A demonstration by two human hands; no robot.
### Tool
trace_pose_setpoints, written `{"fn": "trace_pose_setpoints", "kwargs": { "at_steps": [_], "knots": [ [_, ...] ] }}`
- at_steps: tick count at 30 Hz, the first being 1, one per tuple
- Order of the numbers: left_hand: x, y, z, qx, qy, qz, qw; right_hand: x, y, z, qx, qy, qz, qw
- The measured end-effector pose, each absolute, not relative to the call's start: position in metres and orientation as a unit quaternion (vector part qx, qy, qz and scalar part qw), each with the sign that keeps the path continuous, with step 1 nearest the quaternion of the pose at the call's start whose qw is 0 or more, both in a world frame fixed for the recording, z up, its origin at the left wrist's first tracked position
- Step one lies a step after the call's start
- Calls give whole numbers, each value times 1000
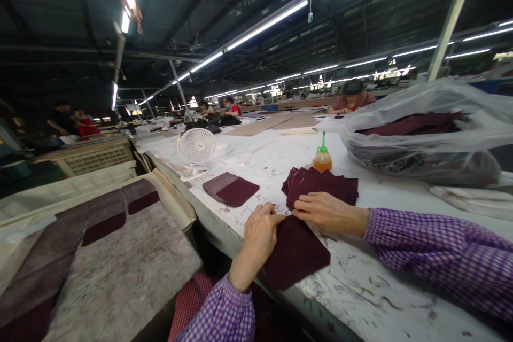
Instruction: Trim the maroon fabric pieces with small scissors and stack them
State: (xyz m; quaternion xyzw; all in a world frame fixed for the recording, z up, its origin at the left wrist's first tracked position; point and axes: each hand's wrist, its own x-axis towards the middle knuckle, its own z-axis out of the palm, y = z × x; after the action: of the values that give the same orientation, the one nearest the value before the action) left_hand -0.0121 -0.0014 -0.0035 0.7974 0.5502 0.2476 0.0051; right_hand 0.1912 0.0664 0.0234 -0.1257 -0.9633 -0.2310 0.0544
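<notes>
While both hands' fingers pinch maroon material, a stack and bottle sit beyond.

One bare left hand and one bare right hand show, in two purple-and-white checked sleeves. There is one flat, dark maroon sheet at the hands, one fanned maroon stack too overlapped to count, one round white fan, one green-nozzled bottle of amber liquid, one translucent plastic bag, and at least four other people.
</notes>
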Motion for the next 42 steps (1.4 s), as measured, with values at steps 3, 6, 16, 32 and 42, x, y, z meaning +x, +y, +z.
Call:
{"fn": "trace_pose_setpoints", "kwargs": {
  "at_steps": [3, 6, 16, 32, 42],
  "knots": [
    [-10, -3, -4, 797, 554, 242, -10, 193, 63, 28, -186, -963, -165, 105],
    [-8, -3, -3, 794, 557, 244, -15, 188, 57, 26, -199, -966, -27, 161],
    [-58, -14, -4, 779, 517, 342, 96, 179, 51, 17, -183, -971, 57, 145],
    [-83, -19, -16, 793, 443, 404, 109, 146, 31, 46, -200, -964, -169, -53],
    [-105, -17, -16, 716, 473, 483, 173, 115, 29, 53, -157, -971, -180, -18]
  ]
}}
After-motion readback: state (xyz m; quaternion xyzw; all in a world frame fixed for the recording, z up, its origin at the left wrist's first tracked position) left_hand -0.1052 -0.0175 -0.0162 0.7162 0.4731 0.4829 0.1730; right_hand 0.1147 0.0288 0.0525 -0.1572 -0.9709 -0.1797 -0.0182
